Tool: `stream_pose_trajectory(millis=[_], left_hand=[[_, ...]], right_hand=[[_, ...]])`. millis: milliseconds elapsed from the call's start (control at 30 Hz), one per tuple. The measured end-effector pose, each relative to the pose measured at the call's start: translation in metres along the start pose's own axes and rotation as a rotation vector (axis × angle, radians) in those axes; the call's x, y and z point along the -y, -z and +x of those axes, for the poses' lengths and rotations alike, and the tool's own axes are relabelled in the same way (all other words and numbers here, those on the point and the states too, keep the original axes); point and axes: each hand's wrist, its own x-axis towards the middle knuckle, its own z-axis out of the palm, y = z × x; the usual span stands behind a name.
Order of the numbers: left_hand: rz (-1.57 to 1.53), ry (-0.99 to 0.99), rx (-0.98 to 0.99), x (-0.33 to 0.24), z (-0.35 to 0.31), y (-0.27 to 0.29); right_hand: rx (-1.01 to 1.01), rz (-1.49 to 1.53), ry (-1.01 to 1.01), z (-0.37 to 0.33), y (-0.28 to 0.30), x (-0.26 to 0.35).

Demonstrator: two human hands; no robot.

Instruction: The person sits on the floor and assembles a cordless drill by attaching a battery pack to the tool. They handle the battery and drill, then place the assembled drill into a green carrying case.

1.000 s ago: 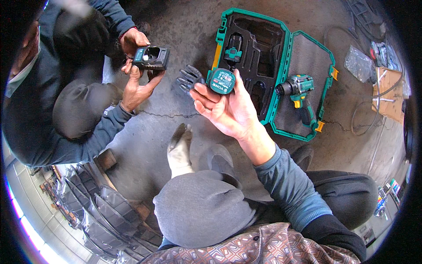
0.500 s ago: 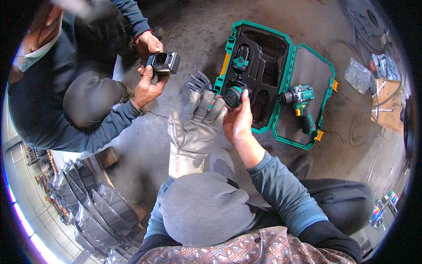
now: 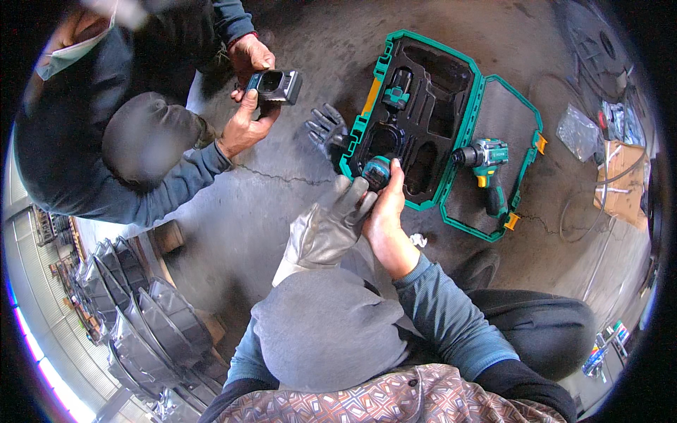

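Observation:
My bare right hand (image 3: 390,229) is closed around a small green-and-black piece (image 3: 377,170) that looks like a battery pack, just over the near left edge of the open tool case (image 3: 465,141). My left hand (image 3: 321,236), in a grey work glove, is beside it with bent fingers. Its fingertips reach the piece and my right hand, and the contact is partly hidden. A similar green-and-black piece (image 3: 397,92) sits in the case's black insert, which also has bare hollows. On the lid lies a green-and-black cordless drill (image 3: 486,162).
At the left a co-worker holds a black-and-grey boxy device (image 3: 278,88) in both hands. A loose dark glove (image 3: 328,129) lies by the case. Stacked dark parts (image 3: 151,324) stand lower left. Cardboard (image 3: 624,180), a plastic bag (image 3: 580,130) and hoses lie at the right.
My gloved left hand has drawn down and curled its fingers, which were stretched out before. The held piece has tilted and come slightly nearer. The co-worker's device appears farther right.

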Motion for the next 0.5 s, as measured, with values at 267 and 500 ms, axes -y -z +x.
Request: stream_pose_trajectory(millis=[267, 500], left_hand=[[0.000, 0.039, 0.023, 0.012, -0.010, 0.002], [0.001, 0.064, 0.039, 0.024, -0.015, 0.005]], right_hand=[[0.037, -0.188, 0.054, -0.018, 0.004, -0.021], [0.002, -0.286, 0.105, -0.020, 0.013, -0.046]])
